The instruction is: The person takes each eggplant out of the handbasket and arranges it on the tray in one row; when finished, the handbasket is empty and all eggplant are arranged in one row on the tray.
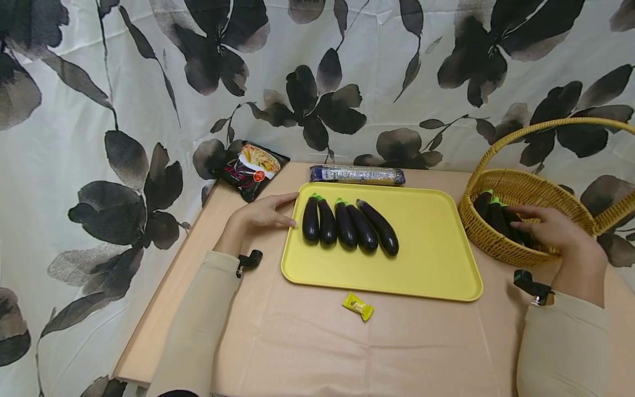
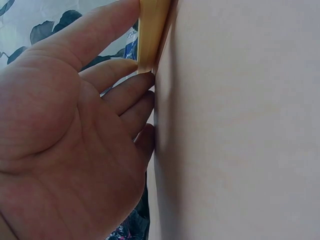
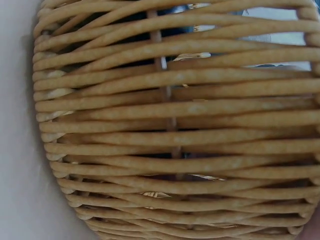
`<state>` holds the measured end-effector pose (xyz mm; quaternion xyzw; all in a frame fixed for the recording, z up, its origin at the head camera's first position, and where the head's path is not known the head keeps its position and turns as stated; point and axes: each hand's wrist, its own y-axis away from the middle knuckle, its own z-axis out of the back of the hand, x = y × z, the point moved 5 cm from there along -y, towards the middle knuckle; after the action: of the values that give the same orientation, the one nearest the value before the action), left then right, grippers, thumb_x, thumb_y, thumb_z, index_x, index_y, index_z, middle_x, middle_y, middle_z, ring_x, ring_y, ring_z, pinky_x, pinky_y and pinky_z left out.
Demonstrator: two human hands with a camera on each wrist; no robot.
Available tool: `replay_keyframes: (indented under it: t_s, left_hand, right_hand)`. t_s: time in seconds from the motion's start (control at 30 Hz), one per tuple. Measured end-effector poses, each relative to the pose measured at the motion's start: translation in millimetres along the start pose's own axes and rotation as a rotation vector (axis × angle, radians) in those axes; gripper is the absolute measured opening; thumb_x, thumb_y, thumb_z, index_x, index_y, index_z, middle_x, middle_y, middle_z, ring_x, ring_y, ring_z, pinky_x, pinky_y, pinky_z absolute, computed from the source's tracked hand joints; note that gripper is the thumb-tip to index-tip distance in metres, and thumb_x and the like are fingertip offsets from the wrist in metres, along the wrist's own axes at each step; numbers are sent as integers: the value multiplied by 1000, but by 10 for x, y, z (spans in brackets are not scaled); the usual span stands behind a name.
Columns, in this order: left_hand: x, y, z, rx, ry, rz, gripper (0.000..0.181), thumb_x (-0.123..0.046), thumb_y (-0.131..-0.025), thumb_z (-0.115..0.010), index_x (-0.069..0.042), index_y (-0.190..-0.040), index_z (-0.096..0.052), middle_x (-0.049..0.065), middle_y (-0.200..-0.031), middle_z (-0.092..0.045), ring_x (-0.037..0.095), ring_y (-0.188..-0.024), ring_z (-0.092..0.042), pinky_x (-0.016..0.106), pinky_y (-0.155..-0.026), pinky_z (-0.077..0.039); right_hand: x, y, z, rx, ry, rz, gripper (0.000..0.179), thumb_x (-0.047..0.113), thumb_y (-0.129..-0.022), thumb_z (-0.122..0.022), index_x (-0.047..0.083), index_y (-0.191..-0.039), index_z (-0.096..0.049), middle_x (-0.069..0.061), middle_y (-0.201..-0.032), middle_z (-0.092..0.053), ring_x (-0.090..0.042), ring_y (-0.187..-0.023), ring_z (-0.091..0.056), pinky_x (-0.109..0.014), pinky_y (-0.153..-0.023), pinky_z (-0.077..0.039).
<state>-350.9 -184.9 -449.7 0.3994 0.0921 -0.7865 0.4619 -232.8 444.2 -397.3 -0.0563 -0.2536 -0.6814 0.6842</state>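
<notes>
Several dark purple eggplants [image 1: 346, 227] with green stem ends lie side by side on the left half of a yellow tray [image 1: 426, 248]. My left hand [image 1: 263, 214] touches the tray's left rim with its thumb and fairly straight fingers, beside the yellow edge [image 2: 151, 37] in the left wrist view. Over on the right, my right hand [image 1: 558, 229] reaches into a wicker basket [image 1: 513, 187], its visible fingers extended over more eggplants [image 1: 496, 216]. The basket's woven wall [image 3: 180, 110] fills the right wrist view and hides those fingers.
A black food packet [image 1: 255, 168] leans at the table's back left corner. Behind the tray lies a long blue-and-silver package [image 1: 357, 175]. A small yellow wrapped sweet [image 1: 358, 306] is in front of the tray. The basket's tall handle [image 1: 501, 144] arches over its opening.
</notes>
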Motion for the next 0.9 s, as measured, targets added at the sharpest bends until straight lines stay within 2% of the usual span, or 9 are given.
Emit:
replay_keyframes:
  t_s: [0.1,0.17,0.63,0.77,0.83,0.9]
  left_hand:
    - [2,-2,3,0,1,-2,100,-49,-84,-85,-25,-165,-32,-1,-172,-28,23,-162,-15,48,-133,-12]
    - [8,-6,5,0,-2,-3,100,-49,-84,-85,-25,-165,-32,0,-172,-29,23,-162,-15,48,-133,-12]
    - [13,-5,9,2,1,0,100,-49,-84,-86,-26,-165,-33,-1,-172,-29,23,-162,-15,48,-133,-12]
    - [12,-1,16,1,0,0,100,-49,-84,-86,-26,-165,-33,0,-172,-28,24,-162,-15,49,-133,-11]
    - [13,1,17,-1,2,0,100,-49,-83,-86,-27,-165,-33,-1,-172,-29,23,-162,-15,49,-133,-11]
    - [10,5,15,-1,3,-1,100,-49,-83,-86,-27,-165,-33,-1,-172,-29,23,-162,-15,48,-133,-11]
  right_hand:
    - [1,-4,-18,10,17,7,53,16,-110,-45,-6,-156,-34,-45,-146,-38,-67,-134,-30,-84,-106,-26]
    - [7,-6,-30,12,34,13,54,22,-111,-45,-8,-155,-35,-46,-144,-40,-67,-133,-33,-84,-105,-28]
    - [9,-18,-41,18,25,8,53,19,-112,-45,-11,-153,-36,-50,-145,-37,-69,-134,-31,-81,-107,-28]
    - [13,-6,-17,-3,21,5,54,22,-112,-44,-10,-154,-35,-50,-147,-35,-67,-133,-33,-81,-108,-30]
    - [17,3,7,-43,9,-2,54,25,-113,-43,-9,-155,-35,-49,-147,-35,-63,-127,-39,-76,-103,-39]
    - [23,12,35,-98,-1,-6,55,27,-113,-43,-7,-156,-36,-47,-146,-37,-56,-117,-43,-62,-89,-49]
